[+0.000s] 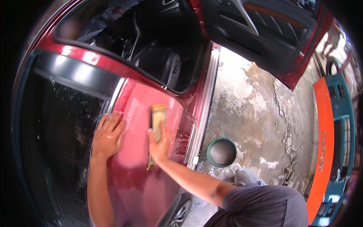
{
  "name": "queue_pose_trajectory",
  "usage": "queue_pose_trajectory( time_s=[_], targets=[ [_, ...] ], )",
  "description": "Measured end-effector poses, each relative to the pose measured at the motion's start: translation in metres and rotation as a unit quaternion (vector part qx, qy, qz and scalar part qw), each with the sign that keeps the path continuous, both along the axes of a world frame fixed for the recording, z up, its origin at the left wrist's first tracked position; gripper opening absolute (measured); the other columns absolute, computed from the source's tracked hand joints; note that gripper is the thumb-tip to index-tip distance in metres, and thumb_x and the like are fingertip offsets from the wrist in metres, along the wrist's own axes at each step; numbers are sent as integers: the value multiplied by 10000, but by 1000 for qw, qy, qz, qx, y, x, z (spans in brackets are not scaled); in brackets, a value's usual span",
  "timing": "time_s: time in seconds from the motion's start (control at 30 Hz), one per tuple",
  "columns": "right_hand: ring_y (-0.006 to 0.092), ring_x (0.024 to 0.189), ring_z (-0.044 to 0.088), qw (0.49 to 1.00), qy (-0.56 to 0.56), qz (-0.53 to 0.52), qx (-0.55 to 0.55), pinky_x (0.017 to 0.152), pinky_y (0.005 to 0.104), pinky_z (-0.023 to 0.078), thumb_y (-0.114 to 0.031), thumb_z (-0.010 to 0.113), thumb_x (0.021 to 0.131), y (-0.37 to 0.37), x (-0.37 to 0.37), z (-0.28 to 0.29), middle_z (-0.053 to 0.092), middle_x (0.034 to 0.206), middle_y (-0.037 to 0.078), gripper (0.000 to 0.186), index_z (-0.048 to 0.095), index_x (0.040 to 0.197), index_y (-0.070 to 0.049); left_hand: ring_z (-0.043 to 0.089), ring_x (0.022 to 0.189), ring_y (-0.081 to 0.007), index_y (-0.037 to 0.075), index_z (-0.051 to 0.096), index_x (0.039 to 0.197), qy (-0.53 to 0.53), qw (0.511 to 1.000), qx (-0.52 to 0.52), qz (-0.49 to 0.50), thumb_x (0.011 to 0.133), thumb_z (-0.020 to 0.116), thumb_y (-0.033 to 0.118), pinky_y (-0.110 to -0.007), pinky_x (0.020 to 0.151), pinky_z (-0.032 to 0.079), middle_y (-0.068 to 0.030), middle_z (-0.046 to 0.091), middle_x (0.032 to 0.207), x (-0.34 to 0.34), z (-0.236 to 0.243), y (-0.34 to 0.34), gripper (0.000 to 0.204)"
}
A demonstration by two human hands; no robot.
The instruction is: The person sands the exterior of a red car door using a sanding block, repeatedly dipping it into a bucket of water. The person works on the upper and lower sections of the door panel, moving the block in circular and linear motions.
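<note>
My right hand (160,144) grips a long yellowish sanding block (159,114), thumb on one side and fingers along its top. The block lies on the wet red car body panel (130,181), over a dull pink patch (140,101). Part of the block is hidden under my palm. To the left, my left hand (109,132) rests with fingers spread at the panel's edge, beside the dark window (56,132) and its bright trim strip. It holds nothing.
A green-rimmed bucket (222,152) of greyish water stands on the stained concrete floor (261,113) to the right. The open car door (272,34) juts out at the far right. An orange panel (321,151) and a teal bumper (348,136) are at the right edge.
</note>
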State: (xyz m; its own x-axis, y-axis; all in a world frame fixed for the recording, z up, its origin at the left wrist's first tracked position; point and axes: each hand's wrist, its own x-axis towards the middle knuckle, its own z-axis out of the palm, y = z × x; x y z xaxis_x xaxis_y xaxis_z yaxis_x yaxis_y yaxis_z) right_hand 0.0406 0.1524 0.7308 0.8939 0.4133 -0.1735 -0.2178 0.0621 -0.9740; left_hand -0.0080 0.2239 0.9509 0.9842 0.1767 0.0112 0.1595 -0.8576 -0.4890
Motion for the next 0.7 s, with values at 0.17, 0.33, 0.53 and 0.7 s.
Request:
queue_pose_trajectory(
  time_s=[0.17,0.33,0.53,0.7],
  targets=[
    [492,1454,403,994,-52,-59,-80,1209,624,309,-416,705,1005,36,16,-32,441,1562,316,621,546,1574,-223,439,1522,-354,71,618,1476,5,998,-63,4,878,748,230,-543,1297,272,-177,516,1599,27,-4,29,632],
    [439,1368,511,987,-44,-152,-35,1181,517,358,-359,723,1012,81,141,-82,633,1426,260,540,633,1470,-87,451,1508,-406,47,662,1415,-20,992,-120,-25,833,795,201,-581,1275,292,-213,508,1600,35,5,34,616],
    [470,1388,490,981,-172,-87,-30,1166,582,362,-335,775,974,19,8,-62,526,1536,271,591,613,1504,-130,462,1502,-427,1,689,1338,-26,989,-142,-16,838,772,152,-597,1274,284,-244,533,1572,28,0,37,529],
    [457,1261,569,976,-175,-128,-32,1102,572,412,-306,790,945,51,53,-92,569,1471,255,571,649,1458,-101,494,1475,-417,-3,713,1272,-26,989,-146,-20,835,761,128,-588,1274,289,-237,561,1544,30,3,43,459]
  ],
)
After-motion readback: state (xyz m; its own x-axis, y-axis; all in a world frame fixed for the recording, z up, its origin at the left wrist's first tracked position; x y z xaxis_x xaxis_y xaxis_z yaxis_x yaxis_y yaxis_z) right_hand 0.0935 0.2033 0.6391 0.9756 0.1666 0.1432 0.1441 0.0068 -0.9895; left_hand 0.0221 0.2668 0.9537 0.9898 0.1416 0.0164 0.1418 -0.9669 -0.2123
